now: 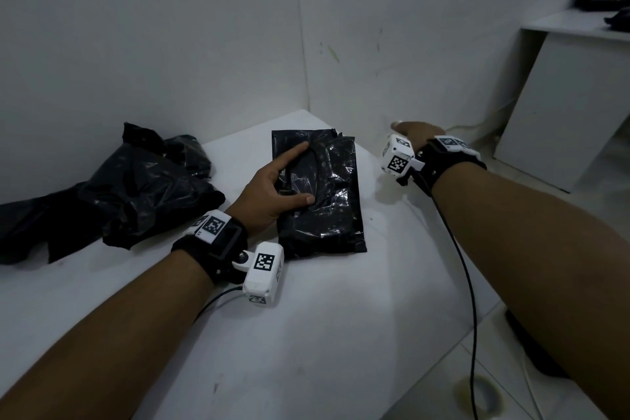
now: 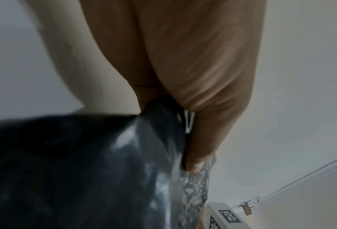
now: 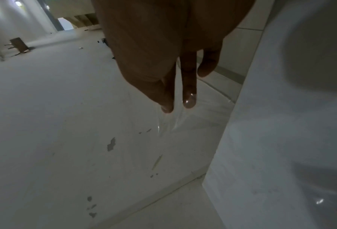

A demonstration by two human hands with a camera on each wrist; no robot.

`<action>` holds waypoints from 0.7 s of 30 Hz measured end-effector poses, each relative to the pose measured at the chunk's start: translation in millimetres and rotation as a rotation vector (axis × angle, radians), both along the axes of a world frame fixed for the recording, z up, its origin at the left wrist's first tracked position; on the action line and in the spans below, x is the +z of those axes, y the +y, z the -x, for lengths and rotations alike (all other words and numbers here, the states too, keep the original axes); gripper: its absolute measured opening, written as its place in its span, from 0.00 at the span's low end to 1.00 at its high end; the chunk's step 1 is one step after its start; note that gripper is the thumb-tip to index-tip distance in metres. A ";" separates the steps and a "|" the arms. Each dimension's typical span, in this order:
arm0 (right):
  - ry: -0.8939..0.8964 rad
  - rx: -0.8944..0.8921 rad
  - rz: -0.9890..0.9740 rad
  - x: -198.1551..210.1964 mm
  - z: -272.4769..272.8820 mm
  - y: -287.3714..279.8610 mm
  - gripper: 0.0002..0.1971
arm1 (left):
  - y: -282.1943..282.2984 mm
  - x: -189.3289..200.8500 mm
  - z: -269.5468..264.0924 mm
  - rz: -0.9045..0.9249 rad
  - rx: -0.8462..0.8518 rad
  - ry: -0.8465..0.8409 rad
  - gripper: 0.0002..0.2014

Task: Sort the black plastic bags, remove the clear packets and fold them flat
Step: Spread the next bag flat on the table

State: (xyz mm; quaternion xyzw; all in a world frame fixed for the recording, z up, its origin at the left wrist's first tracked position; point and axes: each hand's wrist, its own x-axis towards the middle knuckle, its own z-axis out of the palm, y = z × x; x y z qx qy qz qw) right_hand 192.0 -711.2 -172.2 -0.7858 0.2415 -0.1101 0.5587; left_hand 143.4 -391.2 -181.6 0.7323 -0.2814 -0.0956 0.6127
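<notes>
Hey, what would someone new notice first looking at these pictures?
The left hand spread on a flat stack of folded black bags at the centre of the white table. A crumpled heap of black bags lies at its left, while the right hand reaches past its right edge, clear film at the fingertips.

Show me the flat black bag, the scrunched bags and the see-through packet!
flat black bag (image 1: 335, 215), head view, its shiny middle.
scrunched bags (image 1: 143, 187), head view, middle of the heap.
see-through packet (image 3: 164, 124), right wrist view, its glinting creases.
</notes>
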 end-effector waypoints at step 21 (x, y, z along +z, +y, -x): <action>-0.331 -0.231 -0.653 26.7 2.1 20.8 0.30 | 22.3 3.2 1.1 0.011 0.018 -0.021 0.43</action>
